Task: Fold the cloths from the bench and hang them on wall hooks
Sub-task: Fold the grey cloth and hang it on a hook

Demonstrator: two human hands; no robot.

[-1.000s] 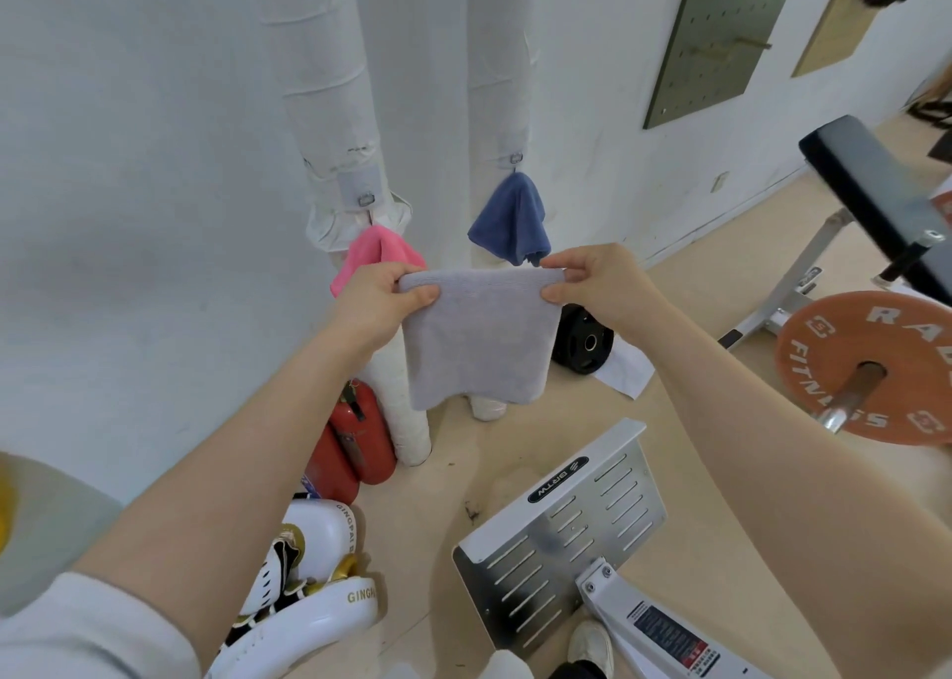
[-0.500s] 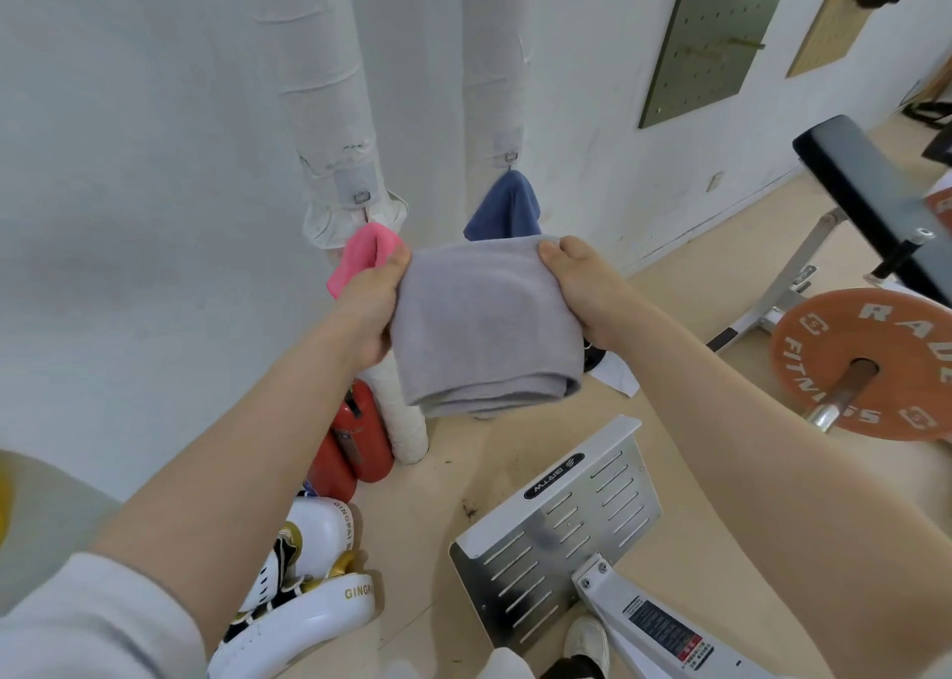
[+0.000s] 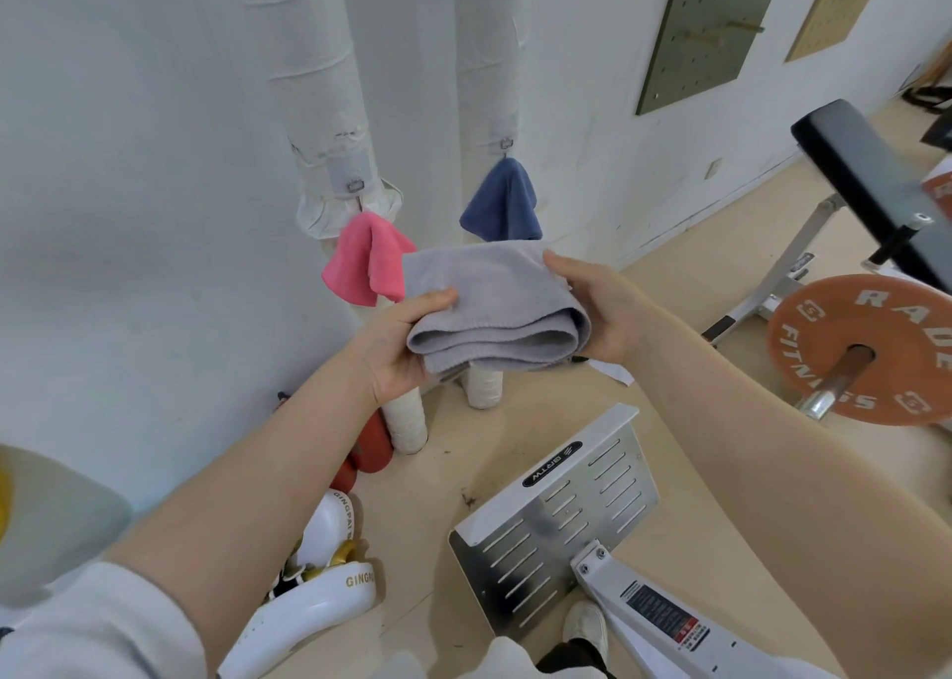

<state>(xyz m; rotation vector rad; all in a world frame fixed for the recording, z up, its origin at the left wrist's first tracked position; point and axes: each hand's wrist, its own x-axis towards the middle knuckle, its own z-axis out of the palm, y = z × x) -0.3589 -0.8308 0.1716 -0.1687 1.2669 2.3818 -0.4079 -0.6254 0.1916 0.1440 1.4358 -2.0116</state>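
Two hands, left hand point(image 3: 399, 351) and right hand point(image 3: 600, 312), grip a folded grey cloth point(image 3: 494, 312) by its ends; hanging it on a hook beyond them likely comes next.

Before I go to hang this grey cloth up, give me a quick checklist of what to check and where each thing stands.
1. Folded grey terry cloth lies in neat layers: ok, stacked folds show at the near edge.
2. Left hand grips it: ok, thumb on top, fingers under.
3. Right hand grips the other side: ok.
4. Free hook on the wall: cannot tell; the metal hook on the left wrapped pipe holds the pink cloth, and the hook on the right pipe holds the dark blue cloth.
5. Hanging loop on the grey cloth: cannot tell, none visible.
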